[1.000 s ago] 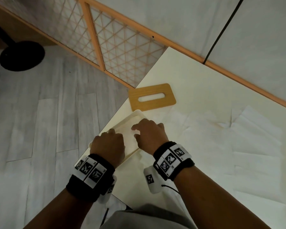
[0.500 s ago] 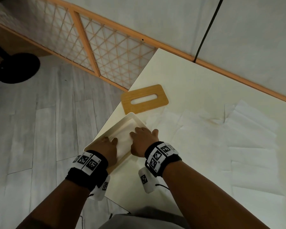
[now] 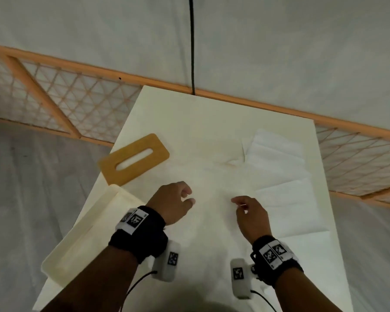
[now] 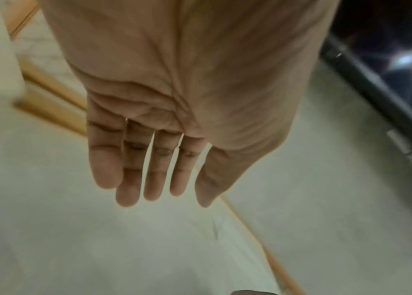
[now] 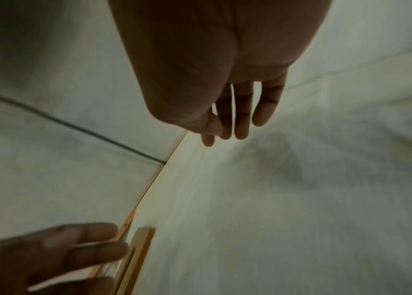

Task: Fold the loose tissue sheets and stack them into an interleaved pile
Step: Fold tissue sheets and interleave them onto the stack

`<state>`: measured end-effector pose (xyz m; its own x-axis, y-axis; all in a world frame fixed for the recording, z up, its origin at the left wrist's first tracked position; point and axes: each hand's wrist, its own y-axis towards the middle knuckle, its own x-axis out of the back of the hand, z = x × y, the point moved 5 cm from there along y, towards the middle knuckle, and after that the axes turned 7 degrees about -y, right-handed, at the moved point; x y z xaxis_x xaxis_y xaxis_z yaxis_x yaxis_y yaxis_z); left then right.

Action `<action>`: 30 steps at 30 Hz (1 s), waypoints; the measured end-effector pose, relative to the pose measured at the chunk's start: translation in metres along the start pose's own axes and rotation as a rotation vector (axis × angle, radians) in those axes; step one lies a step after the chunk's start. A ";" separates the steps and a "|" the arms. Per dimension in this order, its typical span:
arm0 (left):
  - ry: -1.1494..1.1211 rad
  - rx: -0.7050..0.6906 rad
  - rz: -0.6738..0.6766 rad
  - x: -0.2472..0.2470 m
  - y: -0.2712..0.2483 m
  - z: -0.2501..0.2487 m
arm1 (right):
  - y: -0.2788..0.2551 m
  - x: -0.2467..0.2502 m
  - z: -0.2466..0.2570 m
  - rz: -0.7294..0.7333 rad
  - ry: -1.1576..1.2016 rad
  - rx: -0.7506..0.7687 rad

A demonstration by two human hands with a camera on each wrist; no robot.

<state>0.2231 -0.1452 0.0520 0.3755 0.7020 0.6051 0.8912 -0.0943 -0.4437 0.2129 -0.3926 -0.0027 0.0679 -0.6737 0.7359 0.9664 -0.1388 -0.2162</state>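
Head view: left hand (image 3: 173,202) and right hand (image 3: 250,213) hover empty, fingers relaxed, above the loose tissue sheets (image 3: 212,176) spread just beyond the fingertips. Risk: a hasty pinch lifts several overlapping sheets together, or tears one.

Both hands (image 3: 212,206) seemingly empty, relaxed
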 end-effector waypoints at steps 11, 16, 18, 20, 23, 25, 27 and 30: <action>0.083 0.287 -0.103 -0.070 0.074 0.021 | 0.028 -0.007 -0.052 0.305 -0.001 -0.309; 0.052 0.204 -0.121 -0.068 0.074 0.020 | 0.034 -0.004 -0.071 0.296 0.195 -0.356; -0.031 0.153 -0.136 -0.065 0.071 0.018 | 0.039 0.003 -0.080 0.233 0.288 -0.347; -0.180 0.135 -0.139 -0.067 0.071 0.023 | 0.042 0.011 -0.084 0.209 0.335 -0.305; -0.334 0.126 -0.052 -0.071 0.072 0.027 | 0.040 0.010 -0.088 0.397 0.269 -0.248; -0.354 0.130 0.038 -0.075 0.070 0.027 | 0.039 0.012 -0.090 0.471 0.252 -0.206; -0.346 0.122 0.097 -0.078 0.068 0.027 | 0.041 0.018 -0.093 0.457 0.332 -0.212; -0.226 0.103 0.120 -0.081 0.067 0.029 | 0.044 0.024 -0.096 0.406 0.420 -0.204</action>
<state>0.2451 -0.1878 -0.0461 0.3999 0.8311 0.3864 0.8088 -0.1216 -0.5754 0.2329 -0.4847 -0.0557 0.2772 -0.9242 0.2626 0.8139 0.0807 -0.5754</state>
